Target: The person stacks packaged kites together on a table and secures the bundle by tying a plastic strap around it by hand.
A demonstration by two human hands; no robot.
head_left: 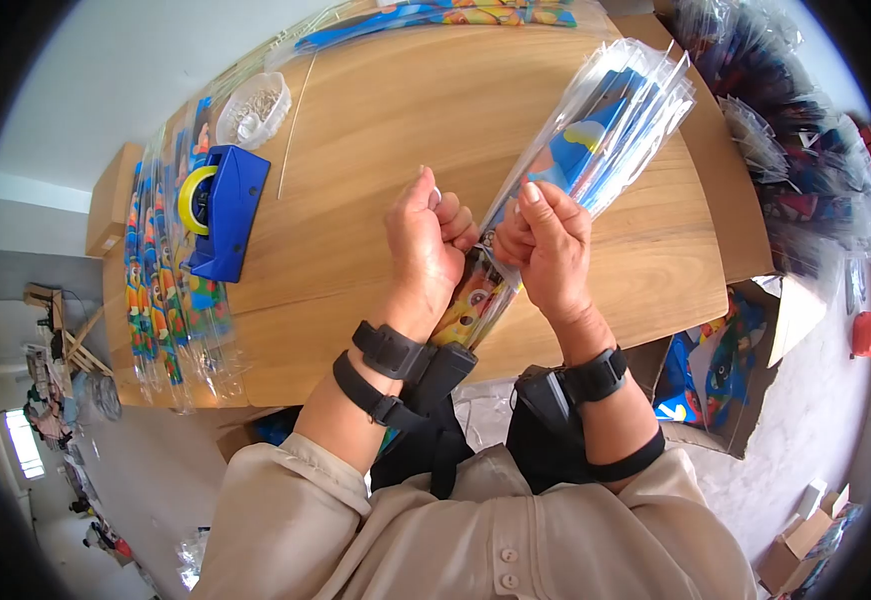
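A bundle of colourful printed pieces in clear plastic sleeves (596, 130) lies slantwise across the right part of the table, narrowed at its middle. My left hand (426, 232) is closed just left of that narrow part, thumb up and fingers curled. On the right, my right hand (553, 243) is closed over the bundle, thumb against the curled fingers. Whatever thin thing either hand pinches is hidden. The bundle's lower end, with a yellow print (466, 312), passes between my wrists toward the table's near edge.
On the wooden table (376, 130) stand a blue tape dispenser (241, 210) and a white plastic tub of small pieces (254, 110). More sleeved packs (161, 275) lie at the left, others (436, 20) along the far edge. An open carton (726, 370) and piled plastic packs (796, 190) are at right.
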